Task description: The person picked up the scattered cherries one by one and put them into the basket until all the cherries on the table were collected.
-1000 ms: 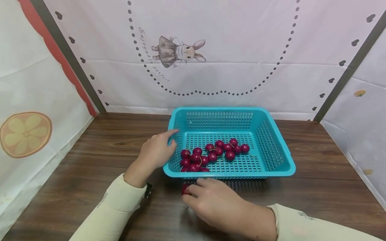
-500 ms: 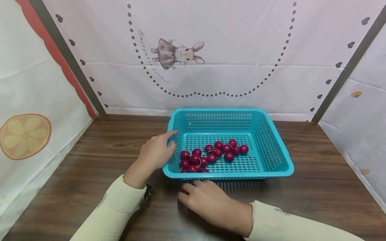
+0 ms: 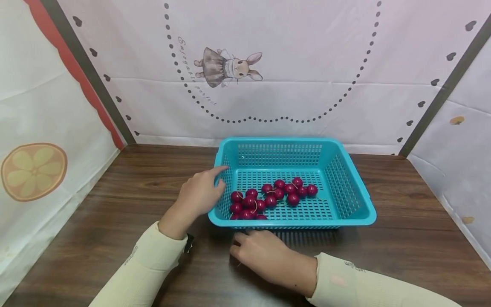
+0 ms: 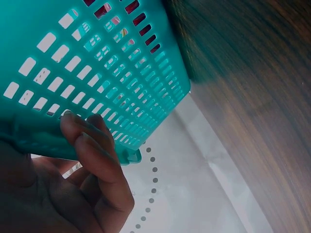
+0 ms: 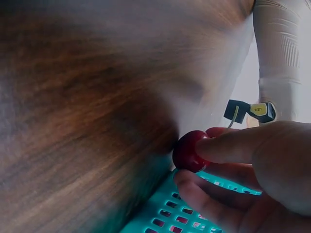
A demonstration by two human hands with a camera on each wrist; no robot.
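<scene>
A turquoise plastic basket (image 3: 291, 222) with slotted walls stands on the table, several dark red cherries (image 3: 293, 199) with thin stems lying in its left and middle part. My left hand (image 3: 201, 192) holds the basket's left rim, index finger and thumb over the edge; in the left wrist view its other fingers (image 4: 99, 155) curl against the outer wall. In front of the basket, low over the table, my right hand (image 3: 264, 256) pinches a cherry (image 5: 188, 154) between thumb and fingers. More red shows behind that thumb. From the head view this cherry is hidden behind the hand.
The brown wood-grain table (image 3: 399, 256) extends around the basket. White printed cloth (image 3: 307, 51) stands behind it and on both sides, close to the basket's far wall. A dark wrist device (image 5: 248, 110) is on the left arm.
My right hand has shifted slightly and turned over the cherry, which has gone from visible to hidden in the head view. The left hand and basket have stayed in place.
</scene>
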